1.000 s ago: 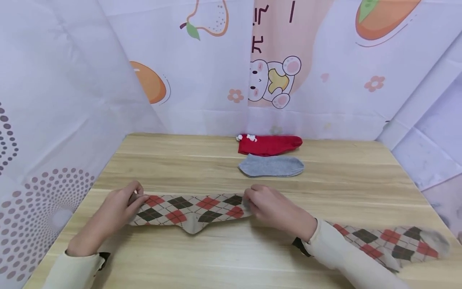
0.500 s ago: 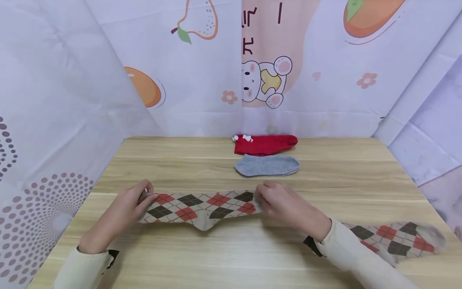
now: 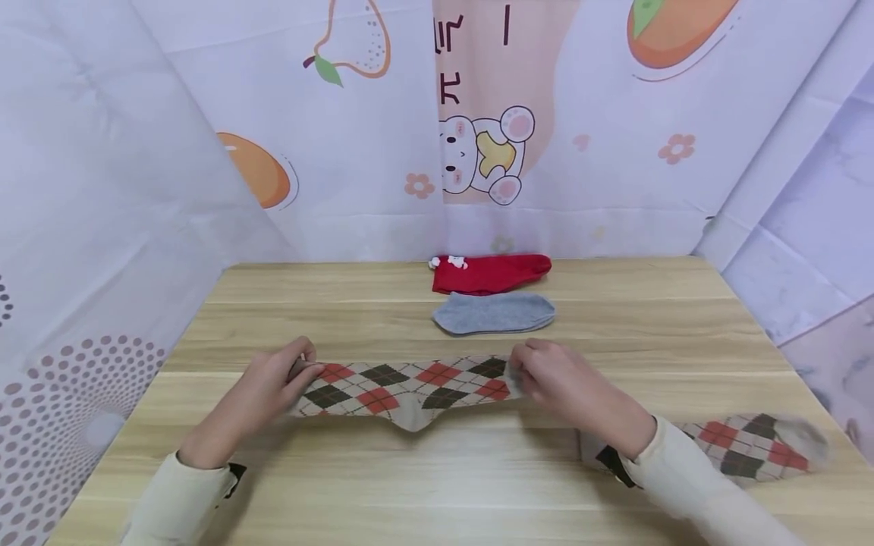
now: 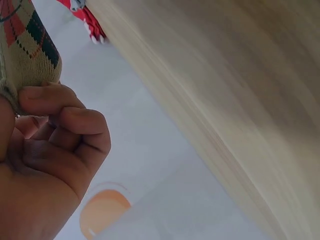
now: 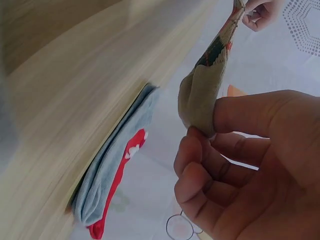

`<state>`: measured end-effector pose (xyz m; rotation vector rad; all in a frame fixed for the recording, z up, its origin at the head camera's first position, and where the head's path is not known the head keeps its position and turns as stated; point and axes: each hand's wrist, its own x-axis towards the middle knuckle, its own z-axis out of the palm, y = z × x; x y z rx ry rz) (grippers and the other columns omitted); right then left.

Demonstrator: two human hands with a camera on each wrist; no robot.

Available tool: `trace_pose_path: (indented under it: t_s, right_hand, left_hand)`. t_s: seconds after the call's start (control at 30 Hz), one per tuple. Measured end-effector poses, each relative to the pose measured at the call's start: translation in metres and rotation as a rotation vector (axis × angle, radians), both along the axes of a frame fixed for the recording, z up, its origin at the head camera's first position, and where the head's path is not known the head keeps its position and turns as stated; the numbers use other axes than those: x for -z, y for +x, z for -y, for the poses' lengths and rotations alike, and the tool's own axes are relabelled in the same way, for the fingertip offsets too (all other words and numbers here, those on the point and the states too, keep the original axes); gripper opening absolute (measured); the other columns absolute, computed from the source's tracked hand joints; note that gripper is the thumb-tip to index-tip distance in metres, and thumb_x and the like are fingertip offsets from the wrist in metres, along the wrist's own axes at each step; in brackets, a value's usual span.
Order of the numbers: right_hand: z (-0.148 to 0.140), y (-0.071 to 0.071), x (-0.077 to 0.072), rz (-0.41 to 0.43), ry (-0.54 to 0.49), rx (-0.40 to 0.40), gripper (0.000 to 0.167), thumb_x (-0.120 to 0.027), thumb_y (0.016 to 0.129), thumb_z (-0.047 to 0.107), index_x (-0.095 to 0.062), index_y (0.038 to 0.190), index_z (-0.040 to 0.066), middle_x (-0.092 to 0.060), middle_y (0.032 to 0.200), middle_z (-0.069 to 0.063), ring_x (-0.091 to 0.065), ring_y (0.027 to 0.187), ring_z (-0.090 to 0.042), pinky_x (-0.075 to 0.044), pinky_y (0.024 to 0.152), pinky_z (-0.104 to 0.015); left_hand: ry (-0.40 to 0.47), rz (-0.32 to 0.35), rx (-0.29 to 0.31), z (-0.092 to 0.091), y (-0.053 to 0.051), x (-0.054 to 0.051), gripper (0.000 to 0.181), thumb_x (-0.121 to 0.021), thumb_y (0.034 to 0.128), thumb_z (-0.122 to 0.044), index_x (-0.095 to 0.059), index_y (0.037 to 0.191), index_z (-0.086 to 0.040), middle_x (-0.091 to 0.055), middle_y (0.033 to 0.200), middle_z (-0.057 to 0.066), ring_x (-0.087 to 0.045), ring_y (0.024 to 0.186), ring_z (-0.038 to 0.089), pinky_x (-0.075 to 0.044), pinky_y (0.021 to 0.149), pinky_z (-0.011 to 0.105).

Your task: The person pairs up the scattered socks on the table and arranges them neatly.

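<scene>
Stretched between both hands, a beige argyle sock (image 3: 410, 388) with red and dark green diamonds hangs just above the table, its heel bulging downward. My left hand (image 3: 262, 390) pinches the cuff end between thumb and fingers; the left wrist view shows the sock's ribbed edge (image 4: 35, 75) in that pinch. With thumb and fingertips my right hand (image 3: 576, 387) holds the plain toe end, seen as a beige tip (image 5: 200, 100) in the right wrist view. A second argyle sock (image 3: 751, 447) lies on the table at the right, partly hidden beneath the right forearm.
Farther back on the wooden table (image 3: 328, 311) lie a grey ankle sock pair (image 3: 495, 313) and, behind it, a red sock (image 3: 492, 274) with white trim. White printed curtains (image 3: 341, 167) close off the back and sides.
Both hands and the held argyle sock have shifted right in the head view, and the sock is slightly higher. The camera view has turned too. The grip stays the same.
</scene>
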<state>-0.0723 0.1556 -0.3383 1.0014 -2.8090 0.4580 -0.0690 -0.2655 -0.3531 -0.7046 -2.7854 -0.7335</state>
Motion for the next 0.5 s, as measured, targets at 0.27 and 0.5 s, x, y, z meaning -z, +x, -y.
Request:
trace_pose_path:
  t_s: [0.27, 0.5]
  right_hand:
    - [-0.022, -0.002, -0.003, 0.013, 0.002, 0.019, 0.020, -0.067, 0.075, -0.010, -0.066, 0.085, 0.007, -0.063, 0.079, 0.000, -0.059, 0.070, -0.013, -0.052, 0.062, -0.028]
    - [-0.043, -0.006, -0.023, 0.128, 0.007, 0.099, 0.022, -0.062, 0.076, -0.013, -0.070, 0.085, 0.006, -0.065, 0.080, 0.002, -0.062, 0.073, -0.014, -0.054, 0.065, -0.031]
  left_hand:
    - [-0.025, -0.016, 0.033, -0.023, -0.010, 0.001, 0.021, -0.071, 0.0923, -0.007, -0.052, 0.087, -0.015, -0.033, 0.057, -0.013, -0.030, 0.050, -0.001, -0.034, 0.050, 0.022]
    - [-0.029, 0.013, 0.070, -0.046, -0.023, -0.001, 0.018, -0.069, 0.0941, -0.010, -0.052, 0.089, -0.016, -0.038, 0.060, -0.013, -0.035, 0.051, 0.000, -0.037, 0.051, 0.022]
